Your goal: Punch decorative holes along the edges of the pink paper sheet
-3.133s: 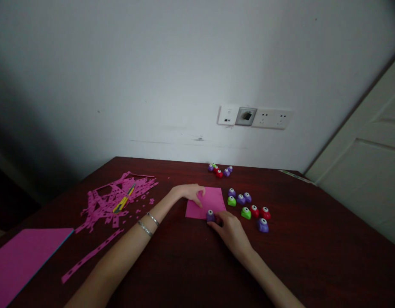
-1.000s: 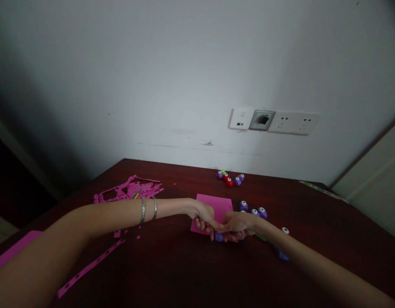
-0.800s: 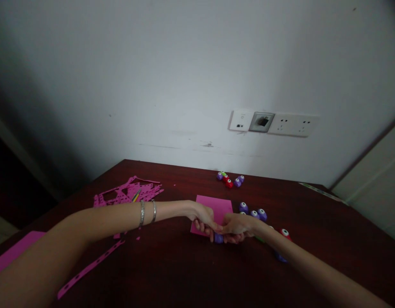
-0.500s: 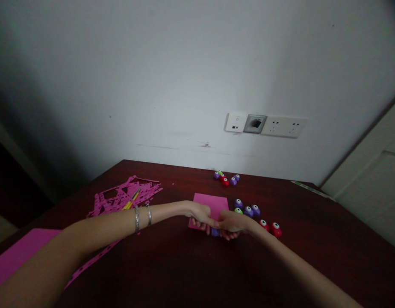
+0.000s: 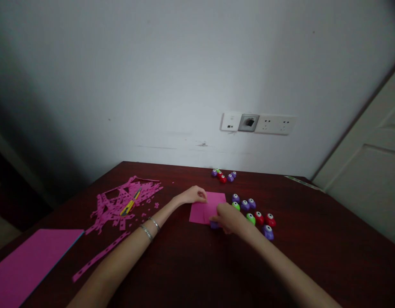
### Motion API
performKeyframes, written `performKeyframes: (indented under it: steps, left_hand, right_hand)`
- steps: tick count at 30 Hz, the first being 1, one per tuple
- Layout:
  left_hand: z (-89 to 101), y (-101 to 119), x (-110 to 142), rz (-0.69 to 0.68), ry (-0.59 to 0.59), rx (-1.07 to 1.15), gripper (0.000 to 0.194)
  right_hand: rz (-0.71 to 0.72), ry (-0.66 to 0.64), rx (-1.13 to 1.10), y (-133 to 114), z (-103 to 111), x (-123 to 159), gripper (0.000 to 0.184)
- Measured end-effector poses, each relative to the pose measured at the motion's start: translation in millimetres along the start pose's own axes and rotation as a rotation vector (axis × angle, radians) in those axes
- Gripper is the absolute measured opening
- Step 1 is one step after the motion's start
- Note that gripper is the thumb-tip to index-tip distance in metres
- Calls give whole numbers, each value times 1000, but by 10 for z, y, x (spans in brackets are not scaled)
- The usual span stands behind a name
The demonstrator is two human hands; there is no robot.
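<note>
A small pink sheet [image 5: 202, 214] lies in the middle of the dark table. My left hand [image 5: 195, 195] is curled at its upper left edge, thumb and forefinger bent together against it, hiding that corner. At the sheet's near right edge, my right hand [image 5: 228, 216] is closed round a small purple craft punch [image 5: 214, 224], mostly hidden by the fingers and the paper. More eye-topped punches stand just right of this hand, among them a green punch [image 5: 250, 219], a red punch [image 5: 270, 220] and a purple punch [image 5: 267, 232].
Pink punched scraps [image 5: 116, 203] are heaped at the left with a yellow utility knife [image 5: 131, 202] on top. A punched strip [image 5: 99, 257] and larger pink sheets [image 5: 37, 261] lie nearer. Further punches [image 5: 222, 179] stand by the wall, below sockets [image 5: 276, 124].
My left hand has come off the punch and moved up and left to the sheet's edge. My right hand stays at the punch. The view has shifted slightly.
</note>
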State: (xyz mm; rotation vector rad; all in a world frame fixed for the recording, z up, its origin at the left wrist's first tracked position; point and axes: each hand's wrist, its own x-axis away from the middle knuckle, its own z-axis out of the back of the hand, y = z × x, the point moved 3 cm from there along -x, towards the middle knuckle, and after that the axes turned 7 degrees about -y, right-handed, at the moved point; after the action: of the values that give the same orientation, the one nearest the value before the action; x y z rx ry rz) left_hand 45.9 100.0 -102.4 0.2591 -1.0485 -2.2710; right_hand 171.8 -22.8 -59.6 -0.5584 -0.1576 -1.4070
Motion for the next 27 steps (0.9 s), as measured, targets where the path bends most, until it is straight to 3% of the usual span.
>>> performKeyframes:
  steps: [4,10,17,27]
  left_hand:
    - [-33,-27,-16,-20,-60,-110,36]
    - [-47,-56,-21,-37,-47,-107,37]
    - [-61,-4,25,-28,-21,-92,35]
    - [-52,-9,37,-56,-23,-73,37]
  right_hand:
    - [-7,198,122,-68,-40,114,28]
    - [-20,288,193,-17,-77,235,42]
    - [-14,208,114,77,-160,203,49]
    - [-29,278,113,5,-273,132,38]
